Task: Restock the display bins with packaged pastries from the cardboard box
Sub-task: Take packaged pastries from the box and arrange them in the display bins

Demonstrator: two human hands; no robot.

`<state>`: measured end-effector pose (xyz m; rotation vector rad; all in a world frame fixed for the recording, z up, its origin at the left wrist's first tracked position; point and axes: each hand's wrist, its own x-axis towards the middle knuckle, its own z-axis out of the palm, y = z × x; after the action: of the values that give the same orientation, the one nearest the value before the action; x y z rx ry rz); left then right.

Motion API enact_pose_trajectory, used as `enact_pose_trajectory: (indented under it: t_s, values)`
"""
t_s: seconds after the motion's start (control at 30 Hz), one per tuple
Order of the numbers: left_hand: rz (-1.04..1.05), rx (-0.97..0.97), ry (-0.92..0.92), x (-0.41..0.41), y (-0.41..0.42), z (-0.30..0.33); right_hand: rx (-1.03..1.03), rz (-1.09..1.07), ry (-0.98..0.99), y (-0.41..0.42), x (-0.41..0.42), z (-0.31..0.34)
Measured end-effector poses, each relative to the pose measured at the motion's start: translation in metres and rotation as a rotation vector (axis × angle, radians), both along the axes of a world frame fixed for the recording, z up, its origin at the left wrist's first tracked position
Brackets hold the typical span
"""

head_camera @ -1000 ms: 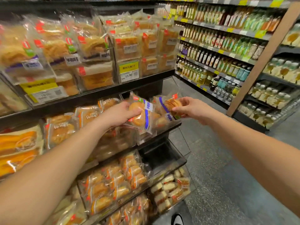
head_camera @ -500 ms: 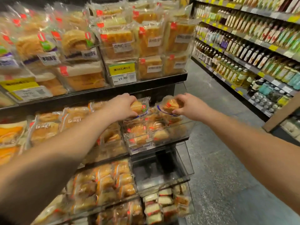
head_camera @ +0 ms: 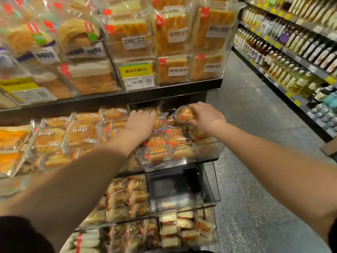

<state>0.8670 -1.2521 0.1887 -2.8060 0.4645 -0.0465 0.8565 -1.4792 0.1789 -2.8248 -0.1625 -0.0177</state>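
Two packs going into the centre bin, restocking partly done

The left hand (head_camera: 141, 123) lies flat on a pastry pack (head_camera: 159, 121), fingers straight; the right hand (head_camera: 206, 116) has fingers clenched around a wrapped bun (head_camera: 185, 114). That clear bin (head_camera: 182, 157) looks nearly full; the bin below (head_camera: 182, 187) stands bare. No cardboard box in view.

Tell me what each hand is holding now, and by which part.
The right hand grips a wrapped bun over its top right side, above the clear bin. The left hand rests flat on packets in the bin; no grip shows.
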Motion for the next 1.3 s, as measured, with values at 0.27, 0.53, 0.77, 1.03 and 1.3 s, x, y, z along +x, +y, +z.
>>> enact_pose_trajectory:
  t_s: [0.27, 0.53, 0.77, 1.03, 1.3]
  values:
    - [0.026, 0.011, 0.140, 0.013, -0.001, 0.004, 0.015, 0.083, -0.060, 0.018, 0.026, -0.007]
    - [-0.002, -0.136, -0.194, -0.011, 0.000, -0.018, -0.077, 0.065, -0.031, 0.024, 0.053, -0.014]
    - [-0.078, -0.107, -0.203, -0.023, -0.004, -0.017, 0.668, -0.467, 0.054, 0.030, 0.049, -0.037]
    - [-0.013, -0.142, -0.074, -0.030, -0.009, -0.031, 0.593, -0.386, 0.183, 0.042, 0.061, -0.039]
    - [0.105, -0.184, -0.001, -0.037, -0.015, -0.033, 0.471, -0.320, 0.242, 0.034, 0.071, -0.046]
